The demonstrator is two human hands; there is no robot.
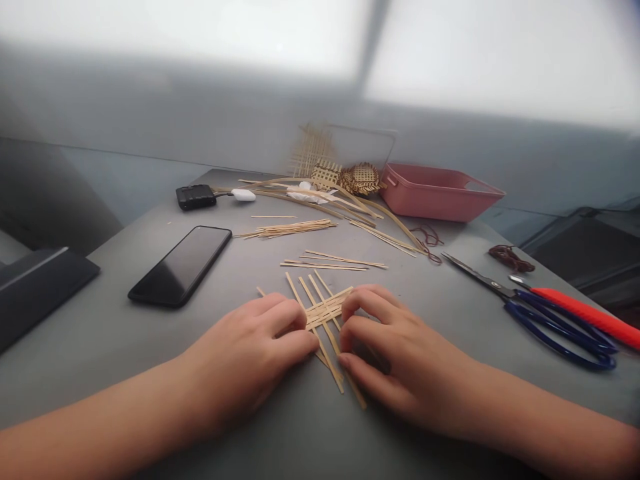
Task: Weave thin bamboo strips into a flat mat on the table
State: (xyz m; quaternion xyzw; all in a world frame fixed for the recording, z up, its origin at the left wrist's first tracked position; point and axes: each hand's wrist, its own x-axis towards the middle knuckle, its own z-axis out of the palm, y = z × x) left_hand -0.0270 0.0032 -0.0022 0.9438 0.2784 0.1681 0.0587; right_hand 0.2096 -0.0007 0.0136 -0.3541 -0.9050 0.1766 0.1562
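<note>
A small open weave of pale bamboo strips point(323, 310) lies on the grey table in front of me, several strips crossing several others. My left hand point(265, 343) is closed at the weave's left side, thumb and fingers pinching the strip ends there. From the right, my right hand point(395, 347) curls its fingers over the other side, fingertips on the strips and the thumb low beside a long strip. The fingers hide both ends of the crosswise strips. Just beyond the weave lie a few loose bamboo strips point(333, 262).
A bundle of strips point(293, 229) lies farther back, near a phone point(183, 267) on the left. Scissors point(545, 313), a red-handled tool point(585, 313) and brown cord point(510, 258) lie right. Behind are a pink basket point(440, 193), woven pieces point(363, 179) and a black case point(195, 197).
</note>
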